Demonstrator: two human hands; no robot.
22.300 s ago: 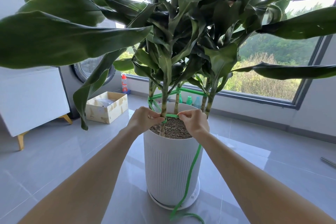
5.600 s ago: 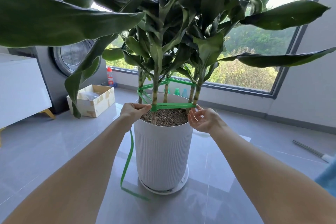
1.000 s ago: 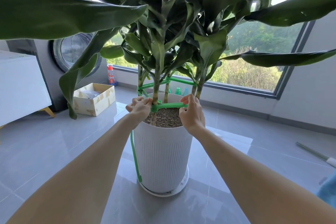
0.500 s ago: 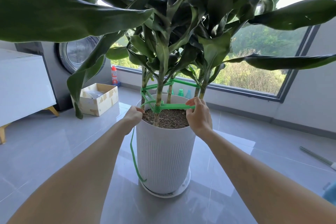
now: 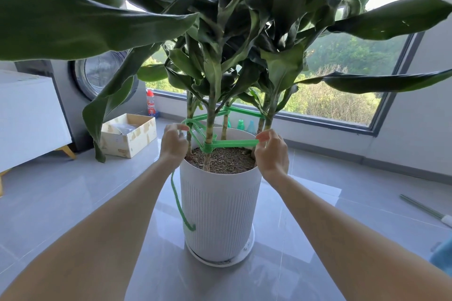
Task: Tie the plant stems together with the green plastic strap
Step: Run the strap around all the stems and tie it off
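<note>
A tall leafy plant with several thin stems (image 5: 209, 129) grows from soil in a white ribbed pot (image 5: 220, 212). The green plastic strap (image 5: 232, 143) runs from stem to stem above the soil and is wound round the front stem. My left hand (image 5: 174, 144) grips the strap at the pot's left rim beside the left stem, and the strap's loose tail (image 5: 179, 205) hangs down from it along the pot. At the right rim my right hand (image 5: 271, 151) pinches the strap's front span between thumb and fingers.
The pot stands on a saucer on a glossy grey tiled floor. A cardboard box (image 5: 128, 134), a washing machine (image 5: 97, 76) and a white cabinet (image 5: 29, 117) are at the left. Bottles line the window sill. A thin rod (image 5: 425, 210) lies on the floor at right. Big leaves overhang everything.
My left hand has risen from the pot's rim to the strap beside the left stem, lifting the hanging tail off the floor. My right hand shifted slightly right along the front span.
</note>
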